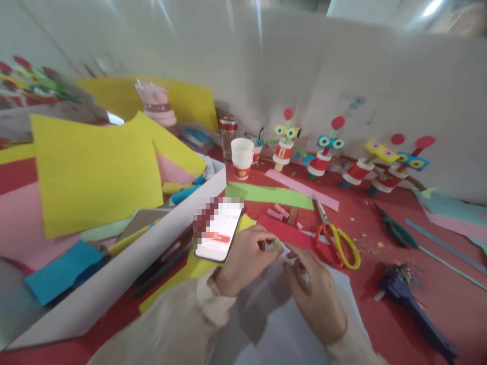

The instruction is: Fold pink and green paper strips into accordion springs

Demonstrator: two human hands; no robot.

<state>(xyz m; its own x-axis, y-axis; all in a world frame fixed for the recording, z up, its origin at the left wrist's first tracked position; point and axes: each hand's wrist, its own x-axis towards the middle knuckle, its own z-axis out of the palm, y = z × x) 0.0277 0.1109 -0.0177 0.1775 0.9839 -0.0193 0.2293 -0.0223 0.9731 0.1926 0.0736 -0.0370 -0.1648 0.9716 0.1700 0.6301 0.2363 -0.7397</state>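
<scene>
My left hand (pixel 249 259) pinches a small light-green paper piece (pixel 277 244) between thumb and fingers. My right hand (pixel 314 291) faces it with fingers bent and apart; its index fingertip comes close to the piece, and I see nothing held in it. Both hands are over a pale grey sheet (pixel 262 324). Beyond them lie a red paper strip (pixel 283 234), folded red-and-white striped paper springs (pixel 277 212) and scissors (pixel 330 241) with red and yellow handles. Left of my left hand lies a lit phone (pixel 218 233), partly blurred out, near yellow paper (pixel 171 289).
A white box (pixel 152 263) full of coloured paper stands left. Stacked paper cups (pixel 242 157), a glass jar (pixel 229 137) and several paper-cup figures (pixel 321 162) line the back. Green strip (pixel 274 195), pliers (pixel 395 228) and a blue glue gun (pixel 414 309) lie about.
</scene>
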